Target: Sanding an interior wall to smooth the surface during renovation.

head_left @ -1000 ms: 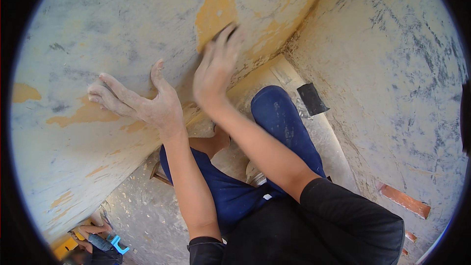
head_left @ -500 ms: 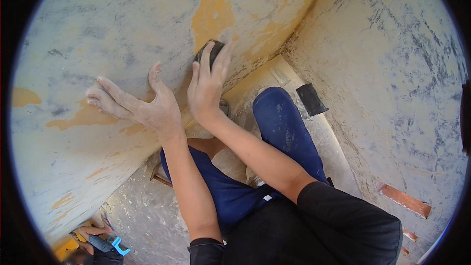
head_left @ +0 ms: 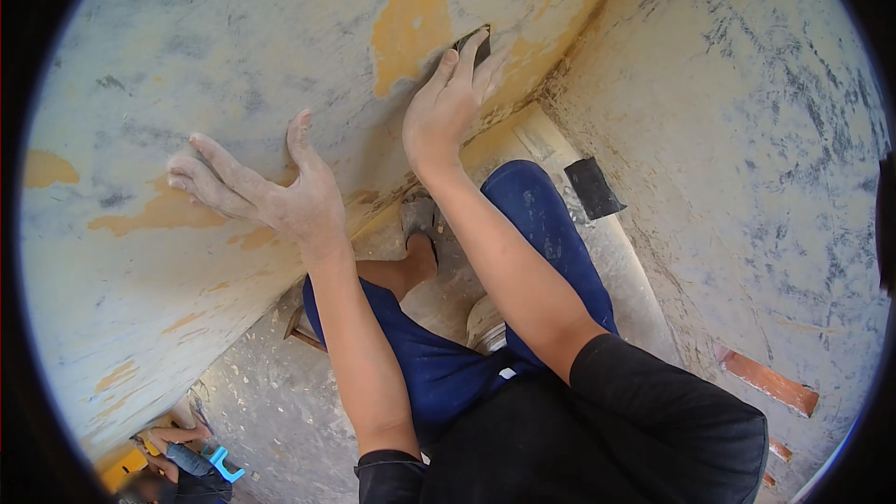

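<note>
Head view: holding a black sanding pad (head_left: 483,49) under the right hand (head_left: 441,119), pressing it onto the patchy wall (head_left: 233,37), just right of a big yellow patch (head_left: 409,28). Spreading the left hand (head_left: 299,205) wide apart on the same wall, lower and farther left.
</note>
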Tool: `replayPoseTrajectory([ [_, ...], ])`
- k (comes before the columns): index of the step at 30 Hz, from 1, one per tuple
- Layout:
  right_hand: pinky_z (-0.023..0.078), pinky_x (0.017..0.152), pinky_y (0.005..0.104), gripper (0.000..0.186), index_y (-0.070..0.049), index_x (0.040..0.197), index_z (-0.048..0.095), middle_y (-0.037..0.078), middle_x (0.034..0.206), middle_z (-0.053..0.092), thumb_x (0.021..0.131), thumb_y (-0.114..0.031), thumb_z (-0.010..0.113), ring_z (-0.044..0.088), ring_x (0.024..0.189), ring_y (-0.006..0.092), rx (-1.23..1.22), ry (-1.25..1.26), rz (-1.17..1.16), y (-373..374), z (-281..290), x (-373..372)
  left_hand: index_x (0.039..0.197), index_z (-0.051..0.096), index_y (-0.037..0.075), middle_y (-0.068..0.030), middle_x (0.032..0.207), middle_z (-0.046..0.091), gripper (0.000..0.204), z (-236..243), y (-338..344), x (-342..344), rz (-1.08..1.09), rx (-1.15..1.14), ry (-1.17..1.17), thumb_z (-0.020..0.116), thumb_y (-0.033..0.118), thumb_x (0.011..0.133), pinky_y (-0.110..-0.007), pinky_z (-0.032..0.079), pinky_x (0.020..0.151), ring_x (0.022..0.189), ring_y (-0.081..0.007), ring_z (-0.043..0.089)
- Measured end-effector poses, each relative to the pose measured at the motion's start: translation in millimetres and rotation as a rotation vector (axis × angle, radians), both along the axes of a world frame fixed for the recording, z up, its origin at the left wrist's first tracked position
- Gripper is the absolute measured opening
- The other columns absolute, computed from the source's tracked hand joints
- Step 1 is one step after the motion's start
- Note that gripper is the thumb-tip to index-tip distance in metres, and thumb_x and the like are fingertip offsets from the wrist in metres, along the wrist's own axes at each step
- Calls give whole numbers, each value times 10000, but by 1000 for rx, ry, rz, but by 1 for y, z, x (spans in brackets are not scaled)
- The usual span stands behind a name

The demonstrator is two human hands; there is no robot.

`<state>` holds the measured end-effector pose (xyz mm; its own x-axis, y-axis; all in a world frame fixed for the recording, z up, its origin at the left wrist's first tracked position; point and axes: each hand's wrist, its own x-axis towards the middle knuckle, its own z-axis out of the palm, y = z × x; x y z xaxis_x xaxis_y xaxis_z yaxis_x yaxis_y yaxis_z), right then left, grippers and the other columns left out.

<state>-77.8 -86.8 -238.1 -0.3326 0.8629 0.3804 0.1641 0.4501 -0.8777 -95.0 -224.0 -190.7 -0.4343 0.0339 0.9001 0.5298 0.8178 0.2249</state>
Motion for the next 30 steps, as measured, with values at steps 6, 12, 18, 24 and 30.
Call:
replayPoseTrajectory([
  [6,90,1290,526,578,169,1557,252,384,1662,130,1109,-174,381,78,1581,482,54,20,142,-35,-13,7,1615,303,-3,-227,1674,216,1082,-3,-1,-2,-10,1,16,923,327,792,-603,148,1267,1583,-430,113],
  [12,112,1294,496,595,192,1550,220,382,1661,133,1110,-177,372,104,1572,491,-254,57,88,5,5,4,1614,306,0,-223,1663,236,1078,-4,4,-2,-31,25,10,922,329,793,-614,146,1266,1581,-439,112],
  [18,141,1286,495,615,228,1533,158,445,1625,115,1084,-132,376,91,1550,539,-336,71,241,13,21,15,1610,329,-4,-218,1689,204,1046,0,1,-2,-43,38,6,894,384,820,-626,134,1255,1583,-445,112],
  [24,179,1259,528,794,202,1558,115,485,1586,150,933,-75,519,189,1508,574,-62,-53,264,5,-5,23,1612,312,6,-226,1652,242,1066,-2,4,0,-32,29,-14,918,335,799,-619,160,1263,1580,-439,101],
  [30,185,1247,566,779,200,1553,155,466,1600,138,923,-82,517,181,1496,588,17,-91,163,-2,-8,18,1616,301,8,-227,1654,236,1074,0,-1,-1,-13,-10,9,917,337,801,-628,158,1260,1579,-438,105],
])
